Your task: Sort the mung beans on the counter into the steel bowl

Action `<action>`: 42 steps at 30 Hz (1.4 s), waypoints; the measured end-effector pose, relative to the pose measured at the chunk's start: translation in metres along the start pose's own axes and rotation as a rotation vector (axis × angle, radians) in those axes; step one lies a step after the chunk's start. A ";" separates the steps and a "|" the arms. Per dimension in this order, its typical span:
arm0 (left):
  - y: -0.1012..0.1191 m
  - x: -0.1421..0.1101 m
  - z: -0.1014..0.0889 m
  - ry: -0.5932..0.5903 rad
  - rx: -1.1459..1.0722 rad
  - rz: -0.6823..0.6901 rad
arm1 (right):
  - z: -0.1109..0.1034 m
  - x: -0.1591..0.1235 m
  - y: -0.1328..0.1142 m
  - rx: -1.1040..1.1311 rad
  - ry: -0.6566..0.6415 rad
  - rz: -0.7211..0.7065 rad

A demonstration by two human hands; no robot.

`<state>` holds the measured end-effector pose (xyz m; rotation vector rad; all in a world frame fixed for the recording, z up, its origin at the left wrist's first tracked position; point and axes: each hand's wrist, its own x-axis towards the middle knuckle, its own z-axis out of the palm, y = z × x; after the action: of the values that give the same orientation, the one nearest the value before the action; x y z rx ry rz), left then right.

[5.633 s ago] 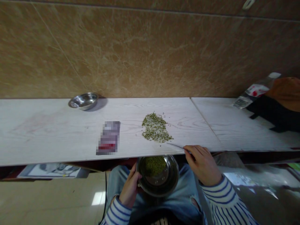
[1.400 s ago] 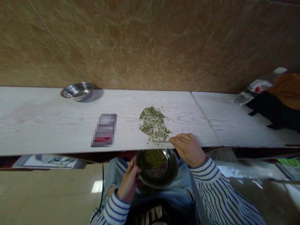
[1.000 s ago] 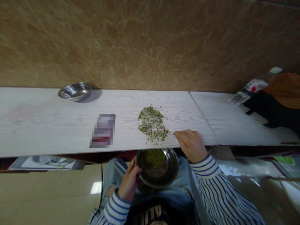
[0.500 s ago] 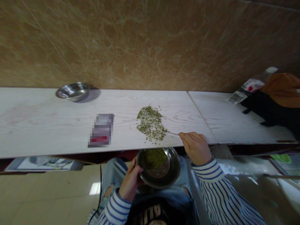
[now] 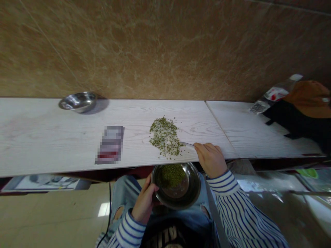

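My left hand (image 5: 145, 199) grips the left rim of a steel bowl (image 5: 192, 194), held above my lap just under the table edge. Green mung beans (image 5: 172, 175) lie in the bowl, towards its far side. My right hand (image 5: 210, 159) pinches the handle of a thin metal spoon (image 5: 188, 144) over the table's front edge. The spoon's tip meets the right side of a spread pile of mung beans (image 5: 164, 136), with small white grains among them. How much of the tip is under the beans I cannot tell.
A second steel bowl (image 5: 79, 102) stands by the wall at left. A blurred-out flat item (image 5: 110, 144) lies left of the pile. At far right are a plastic bottle (image 5: 275, 93), a brown cap (image 5: 310, 98) and a black item (image 5: 292, 119). The white table (image 5: 38, 137) ends above my knees.
My right hand has shifted slightly left with the spoon, its tip nudging further into the pile's right edge. The left hand and bowl hold almost the same place; the view has shifted a little.
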<state>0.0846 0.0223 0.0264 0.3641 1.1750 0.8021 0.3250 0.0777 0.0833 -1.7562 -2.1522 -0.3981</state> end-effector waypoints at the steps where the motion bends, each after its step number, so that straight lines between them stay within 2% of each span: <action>1: 0.000 0.000 0.000 -0.004 0.001 0.002 | 0.000 -0.001 -0.003 0.007 -0.006 -0.014; 9: 0.001 -0.001 0.005 -0.001 0.010 -0.016 | -0.010 -0.015 -0.019 0.087 -0.024 -0.063; 21: -0.001 0.000 0.007 -0.030 0.003 0.005 | -0.017 -0.040 0.004 -0.024 0.030 0.010; 26: -0.001 0.000 0.010 -0.005 0.016 -0.032 | -0.024 -0.050 -0.001 0.003 0.043 0.020; 33: -0.004 0.002 0.010 -0.032 0.012 -0.021 | -0.027 -0.060 -0.009 0.022 0.032 0.042; 42: -0.001 0.001 0.011 -0.010 0.013 -0.019 | -0.028 -0.052 -0.027 0.079 0.029 0.002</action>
<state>0.0956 0.0243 0.0292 0.3673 1.1733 0.7758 0.3104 0.0144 0.0860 -1.6990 -2.1166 -0.3308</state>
